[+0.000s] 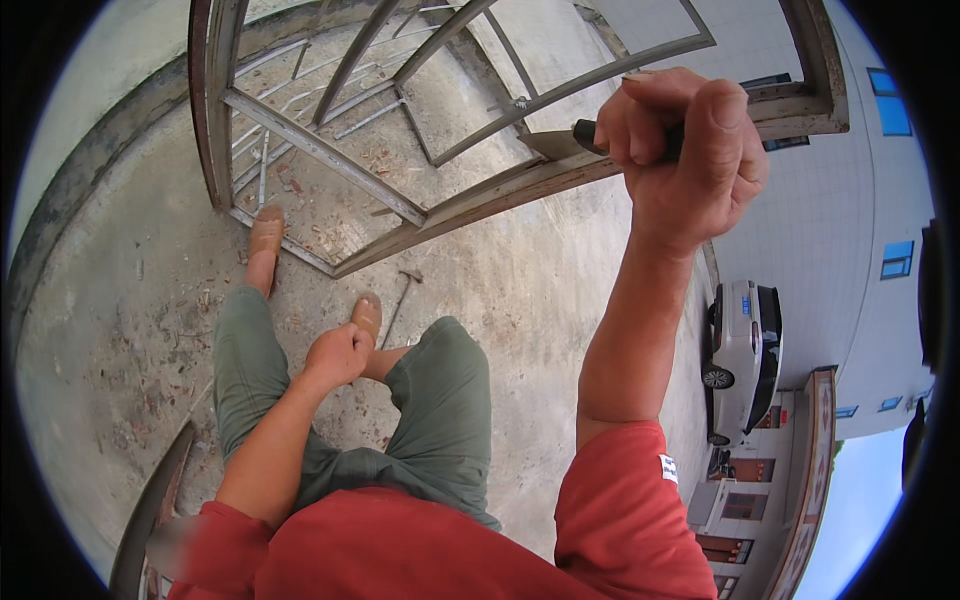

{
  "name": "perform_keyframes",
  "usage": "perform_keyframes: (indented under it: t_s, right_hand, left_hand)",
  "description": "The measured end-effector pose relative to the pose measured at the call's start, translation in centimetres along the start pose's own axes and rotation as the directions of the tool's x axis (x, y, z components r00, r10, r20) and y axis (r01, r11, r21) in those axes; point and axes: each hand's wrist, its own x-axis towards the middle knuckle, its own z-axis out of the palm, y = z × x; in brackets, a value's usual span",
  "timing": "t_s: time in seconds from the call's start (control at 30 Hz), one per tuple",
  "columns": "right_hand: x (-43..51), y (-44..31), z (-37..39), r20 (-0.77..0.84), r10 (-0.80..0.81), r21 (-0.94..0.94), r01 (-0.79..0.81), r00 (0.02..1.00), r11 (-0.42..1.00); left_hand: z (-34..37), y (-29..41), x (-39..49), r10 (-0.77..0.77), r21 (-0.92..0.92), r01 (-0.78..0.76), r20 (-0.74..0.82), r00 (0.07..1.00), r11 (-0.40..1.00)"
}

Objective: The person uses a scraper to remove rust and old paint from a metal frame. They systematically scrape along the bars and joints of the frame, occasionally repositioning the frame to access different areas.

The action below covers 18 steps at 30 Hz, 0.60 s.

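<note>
My right hand grips the black handle of a putty knife. Its flat metal blade lies against, or just over, the edge of a worn metal window frame; contact is hard to judge. This large frame has several bars and rust-brown patches. My left hand is curled into a fist low in front of my legs, above one brown shoe, with nothing visible in it. The other brown shoe is at the frame's lower bar, seemingly on or against it. A hammer lies on the concrete beside my foot.
More thin metal bars lie on the ground beyond the frame. Rubble bits litter the concrete. A curved dark metal piece is at lower left. A white car is parked by a building at right.
</note>
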Motion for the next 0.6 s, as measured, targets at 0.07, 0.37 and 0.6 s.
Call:
perform_keyframes:
  t_s: [0.07, 0.37, 0.6]
  right_hand:
    - [0.4, -0.3, -0.7, -0.042, -0.005, 0.211, 0.014, 0.999, 0.977]
    - [-0.5, 0.7, -3.5, 0.019, -0.008, 0.283, 0.002, 1.000, 0.959]
    - [-0.1, 0.3, -1.9, 0.051, -0.028, 0.209, 0.017, 0.998, 0.978]
  left_hand:
    - [0.0, 0.1, -0.3, -0.019, 0.002, 0.019, 0.026, 0.999, 1.000]
    - [-0.1, 0.7, -0.5, 0.003, -0.025, -0.003, 0.021, 1.000, 1.000]
    - [-0.2, 0.8, -0.7, 0.008, 0.018, -0.009, 0.031, 1.000, 1.000]
